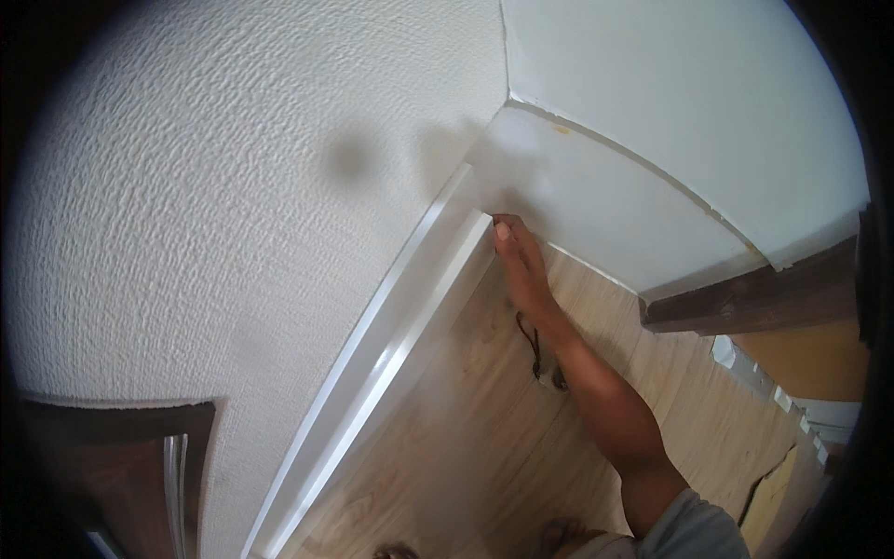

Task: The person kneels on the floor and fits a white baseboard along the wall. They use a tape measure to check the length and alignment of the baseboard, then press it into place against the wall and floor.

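A long white trim strip (400, 340) with a stepped profile runs slantwise along the foot of the textured wall, from the lower edge up toward the corner. My right hand (520, 250) grips its far end, the thumb on the end edge and the other fingers bent beside it. My right forearm reaches in from the lower right, with a grey sleeve at the shoulder. My left hand is not in view.
White textured wall (214, 214) rises on the left, with a dark-framed door (112, 466) at lower left. A smooth white panel (596, 186) closes the corner. On the wood-look floor (438, 419) lies a dark cord loop (529, 340). Dark wood trim (745, 303) stands at right.
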`<state>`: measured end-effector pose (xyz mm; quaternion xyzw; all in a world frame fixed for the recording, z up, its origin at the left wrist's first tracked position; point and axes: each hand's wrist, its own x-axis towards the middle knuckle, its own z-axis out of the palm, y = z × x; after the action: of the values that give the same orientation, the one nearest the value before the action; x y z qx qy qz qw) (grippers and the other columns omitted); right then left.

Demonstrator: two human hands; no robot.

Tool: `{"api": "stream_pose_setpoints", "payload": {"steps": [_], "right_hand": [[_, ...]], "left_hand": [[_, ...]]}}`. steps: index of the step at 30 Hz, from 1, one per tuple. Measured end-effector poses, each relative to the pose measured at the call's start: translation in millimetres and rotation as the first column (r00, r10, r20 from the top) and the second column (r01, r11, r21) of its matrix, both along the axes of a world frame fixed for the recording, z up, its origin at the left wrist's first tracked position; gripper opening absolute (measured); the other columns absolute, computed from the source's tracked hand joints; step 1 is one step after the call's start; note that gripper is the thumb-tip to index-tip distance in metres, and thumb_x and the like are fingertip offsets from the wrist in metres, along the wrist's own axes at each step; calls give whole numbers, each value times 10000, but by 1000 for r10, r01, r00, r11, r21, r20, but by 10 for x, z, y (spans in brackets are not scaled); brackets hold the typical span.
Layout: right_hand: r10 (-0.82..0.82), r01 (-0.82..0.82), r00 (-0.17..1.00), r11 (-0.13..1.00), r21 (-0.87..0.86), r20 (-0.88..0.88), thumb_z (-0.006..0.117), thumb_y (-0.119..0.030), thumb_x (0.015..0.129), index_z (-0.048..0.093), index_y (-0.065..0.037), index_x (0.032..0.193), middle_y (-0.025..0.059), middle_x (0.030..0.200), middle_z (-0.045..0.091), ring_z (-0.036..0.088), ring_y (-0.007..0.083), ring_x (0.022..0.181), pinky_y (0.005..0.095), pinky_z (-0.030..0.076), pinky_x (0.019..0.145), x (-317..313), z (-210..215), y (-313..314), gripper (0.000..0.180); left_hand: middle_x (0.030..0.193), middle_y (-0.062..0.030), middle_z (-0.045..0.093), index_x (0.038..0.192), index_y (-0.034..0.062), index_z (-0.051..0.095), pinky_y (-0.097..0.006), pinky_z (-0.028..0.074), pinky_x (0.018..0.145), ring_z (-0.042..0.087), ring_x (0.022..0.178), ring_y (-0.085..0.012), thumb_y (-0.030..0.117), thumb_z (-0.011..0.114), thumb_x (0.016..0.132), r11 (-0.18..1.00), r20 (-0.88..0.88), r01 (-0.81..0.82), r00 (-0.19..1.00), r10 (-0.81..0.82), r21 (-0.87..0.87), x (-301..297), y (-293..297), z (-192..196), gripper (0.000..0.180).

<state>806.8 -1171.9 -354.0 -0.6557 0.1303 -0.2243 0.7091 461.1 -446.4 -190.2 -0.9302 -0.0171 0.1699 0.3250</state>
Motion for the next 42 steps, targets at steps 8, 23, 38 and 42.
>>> {"api": "stream_pose_setpoints", "payload": {"steps": [8,23,38,42], "right_hand": [[-198,163,976,944,288,97,703,-382,1023,587,-59,1048,6,968,583,514,113,918,306,439,855,353,-111,292,344],[-338,244,933,843,480,120,775,-404,956,578,-73,868,-23,823,534,468,99,788,291,418,721,495,-95,344,396],[-325,259,944,842,474,63,786,-453,937,621,-61,849,3,831,563,492,114,798,290,421,721,519,-132,248,434],[-330,267,942,843,467,56,789,-449,932,656,-48,873,12,852,585,510,123,814,300,433,741,597,-189,102,427]], "left_hand": [[1717,-236,240,1685,151,293,-684,134,1276,136,1584,-523,417,553,1008,986,179,155,973,-143,-54,-64,141,-238,772],[1741,-266,117,1687,134,271,-705,204,1248,70,1574,-570,495,628,979,978,205,66,978,-25,-196,22,-431,-142,871],[1617,-260,310,1579,40,374,-603,285,1199,278,1490,-456,399,621,1031,918,470,200,882,-17,-343,421,-1406,-66,700],[1578,-250,333,1548,40,390,-587,301,1169,301,1450,-439,393,620,1034,899,481,169,875,52,-404,511,-1365,-7,664]]}}
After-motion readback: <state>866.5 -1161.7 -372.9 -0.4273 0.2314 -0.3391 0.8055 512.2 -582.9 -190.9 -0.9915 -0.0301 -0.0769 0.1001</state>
